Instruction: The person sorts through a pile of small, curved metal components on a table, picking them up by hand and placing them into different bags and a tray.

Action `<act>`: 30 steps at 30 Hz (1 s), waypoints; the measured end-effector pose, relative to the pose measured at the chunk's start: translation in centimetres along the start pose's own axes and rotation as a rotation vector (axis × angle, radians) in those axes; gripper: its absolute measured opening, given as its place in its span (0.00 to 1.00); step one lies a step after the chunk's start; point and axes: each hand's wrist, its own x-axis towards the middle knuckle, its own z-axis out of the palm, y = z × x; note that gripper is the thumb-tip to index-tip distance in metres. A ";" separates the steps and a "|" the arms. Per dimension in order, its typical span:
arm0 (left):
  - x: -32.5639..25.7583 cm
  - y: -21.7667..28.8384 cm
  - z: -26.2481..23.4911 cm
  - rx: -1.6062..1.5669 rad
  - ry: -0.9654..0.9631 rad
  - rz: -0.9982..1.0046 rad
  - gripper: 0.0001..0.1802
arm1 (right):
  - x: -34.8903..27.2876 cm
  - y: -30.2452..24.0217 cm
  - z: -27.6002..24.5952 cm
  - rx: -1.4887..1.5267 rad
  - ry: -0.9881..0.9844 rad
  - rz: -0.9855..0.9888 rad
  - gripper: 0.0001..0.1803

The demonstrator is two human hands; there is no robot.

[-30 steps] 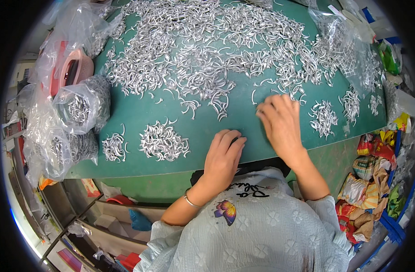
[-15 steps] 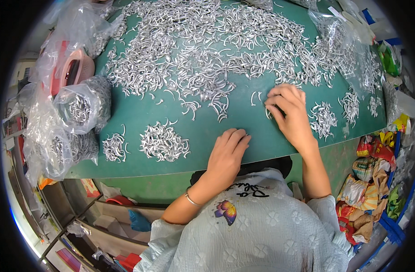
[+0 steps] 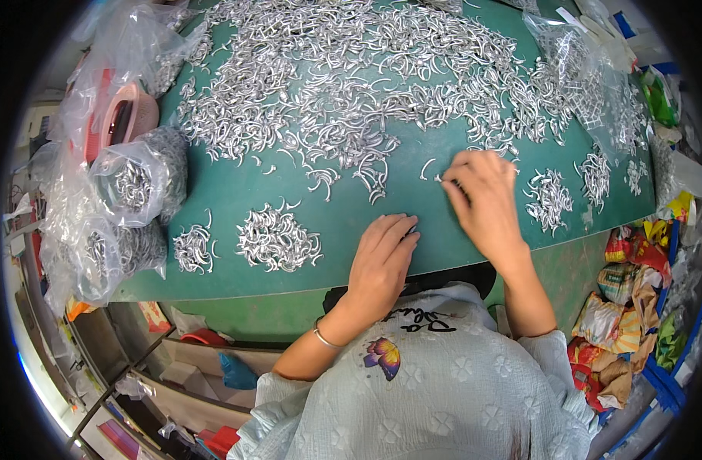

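Observation:
My left hand (image 3: 382, 261) rests on the green table near its front edge, palm down, fingers together and curled under. What those fingers hold, if anything, is hidden. To the right, my right hand (image 3: 483, 201) reaches farther in with bent fingers and the thumb drawn in, slightly blurred; anything between the fingertips cannot be made out. Beside its fingertips lies a small curved silver metal piece (image 3: 428, 168). A big spread of such silver pieces (image 3: 336, 100) covers the far part of the table. A sorted heap (image 3: 278, 239) sits left of my left hand.
A smaller heap (image 3: 194, 249) lies at the left, and more heaps (image 3: 549, 201) lie right of my right hand. Clear plastic bags of pieces (image 3: 148, 180) and a pink basket (image 3: 132, 115) line the left edge. Filled colourful bags (image 3: 608, 322) stand below the table at the right.
My right hand has shifted slightly left and toward me. One of the two loose curved pieces by its fingertips is no longer where it lay. My left hand has barely moved.

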 end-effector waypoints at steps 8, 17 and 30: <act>0.0 0.1 0.1 -0.061 -0.034 -0.002 0.17 | -1.9 0.1 -0.9 -0.030 -0.037 0.061 0.15; 6.4 1.1 1.3 0.266 -0.058 0.003 0.18 | -2.7 1.2 -1.8 -0.045 0.011 0.026 0.16; 5.8 0.4 0.8 0.198 -0.026 -0.027 0.09 | -2.0 2.1 -2.2 -0.150 0.213 0.104 0.11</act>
